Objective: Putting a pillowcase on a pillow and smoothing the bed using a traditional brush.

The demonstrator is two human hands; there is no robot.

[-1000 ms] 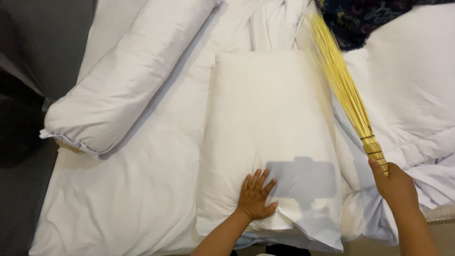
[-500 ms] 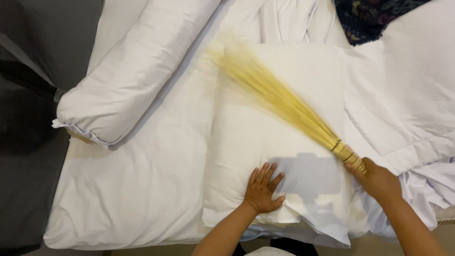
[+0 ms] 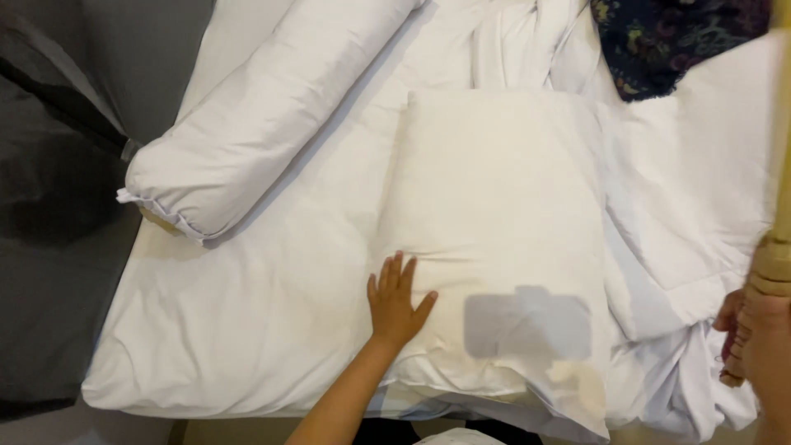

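My left hand [image 3: 395, 299] lies flat with fingers spread on the near left edge of a white rectangular pillow [image 3: 494, 222] on the bed. My right hand [image 3: 754, 342] is at the right edge of the view, closed around the handle of a straw broom [image 3: 781, 165]. The broom stands nearly upright along the right edge, lifted off the pillow, and its bristles run out of the frame at the top.
A long white bolster [image 3: 264, 115] lies diagonally at the upper left on the white sheet [image 3: 247, 330]. Crumpled white bedding [image 3: 700, 206] fills the right side, with a dark patterned cloth [image 3: 667, 41] at the top right. Dark grey floor [image 3: 58, 206] borders the bed's left edge.
The broom swept down across the pillow half a second ago and has now swung back up to the right edge. My left hand has slid to the pillow's left edge.
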